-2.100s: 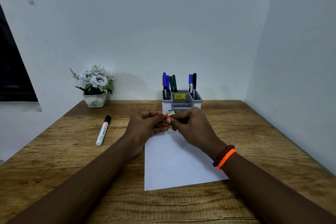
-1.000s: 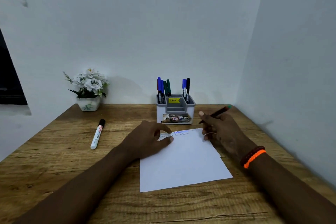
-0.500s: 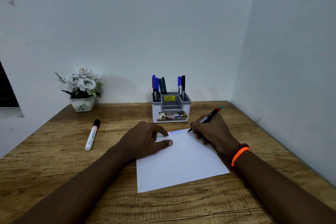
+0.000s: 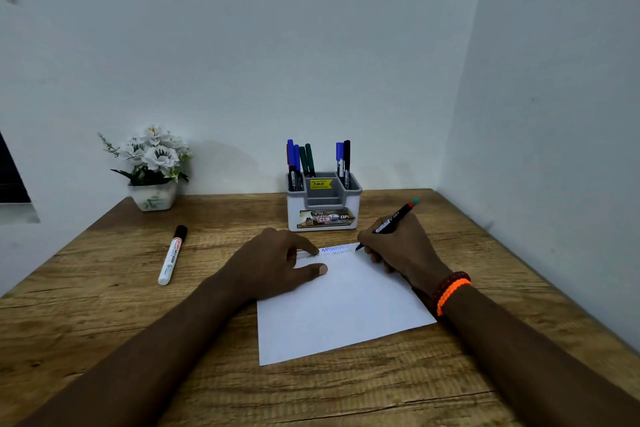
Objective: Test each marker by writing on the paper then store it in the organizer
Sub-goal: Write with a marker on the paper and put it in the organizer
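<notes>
Right hand (image 4: 398, 246) fingers pinch the marker (image 4: 388, 225) low, tip beside the organizer (image 4: 323, 208); light, stiff; left hand (image 4: 273, 265) flat, pinning flimsy paper (image 4: 343, 308).

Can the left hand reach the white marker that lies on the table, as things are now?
Probably yes. The white marker lies apart on bare table left of the left hand, which only presses the paper; nothing lies between them.

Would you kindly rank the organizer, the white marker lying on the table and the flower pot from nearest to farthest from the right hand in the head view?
1. Organizer: just left of and behind the right hand.
2. White marker: lying far left, beyond the left hand.
3. Flower pot: back left corner, against the wall.
</notes>
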